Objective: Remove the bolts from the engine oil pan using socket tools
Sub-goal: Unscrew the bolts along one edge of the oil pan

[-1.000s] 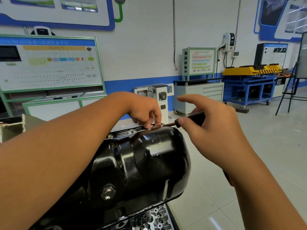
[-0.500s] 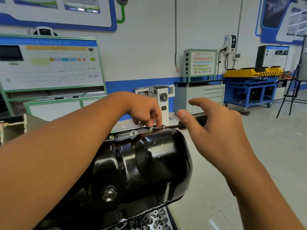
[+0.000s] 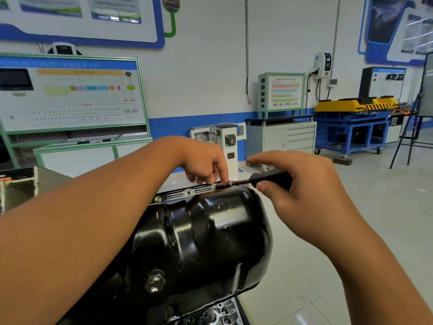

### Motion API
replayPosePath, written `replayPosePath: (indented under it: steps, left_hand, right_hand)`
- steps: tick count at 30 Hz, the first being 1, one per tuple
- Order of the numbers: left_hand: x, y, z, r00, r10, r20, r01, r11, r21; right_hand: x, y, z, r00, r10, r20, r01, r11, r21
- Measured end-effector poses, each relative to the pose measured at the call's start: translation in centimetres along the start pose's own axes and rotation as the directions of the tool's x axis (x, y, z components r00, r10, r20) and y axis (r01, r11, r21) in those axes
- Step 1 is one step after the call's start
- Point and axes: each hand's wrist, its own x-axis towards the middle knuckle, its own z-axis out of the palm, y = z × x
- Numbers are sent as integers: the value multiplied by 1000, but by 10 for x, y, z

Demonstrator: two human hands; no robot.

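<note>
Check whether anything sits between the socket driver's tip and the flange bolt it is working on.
Nothing visible does. The right hand grips the socket driver, whose tip reaches the far flange of the oil pan under the left hand, whose fingers steady the shaft there. The bolt itself is hidden.

The glossy black oil pan point(image 3: 206, 240) bulges toward the camera. Small bolts point(image 3: 188, 193) sit along its far flange. A black-handled socket driver point(image 3: 269, 178) lies level, its tip at the flange's right end.
</note>
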Motion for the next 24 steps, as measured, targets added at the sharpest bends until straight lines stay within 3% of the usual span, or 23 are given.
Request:
replayPosePath:
  steps: [3,5,8,10,12,17,22,24]
  left_hand:
    - [0,0,0,1000,1,-1,-1,1000,12]
    - [1,1,0,1000,4,3,-4,1000,10]
    - [1,1,1,1000,1,5,-1,1000,7]
    - [1,1,1,1000,2,1,-2,1000,1]
    - [0,0,2,1000,6,-1,-6,1000,-1]
    - [0,0,1,1000,10,1,-10,1000,13]
    - [1,1,0,1000,8,10,-8,1000,8]
    - [0,1,0,1000,13,14,-13,1000,9]
  right_hand:
    - [0,-2,-2,992,-110,63,117,984,-137]
    - [-1,-1,-2,989,-148,24,149,983,-104]
    - [-1,-2,1,998,13,-65,-9,998,62]
    - [0,1,6,993,69,-100,-66,997,34]
    - [0,1,5,993,72,-95,-68,997,42]
    - [0,0,-1,993,-94,-76,93,995,-19]
    - [2,3,8,986,100,-137,-91,993,70]
    - [2,4,6,988,94,-121,-87,994,60]
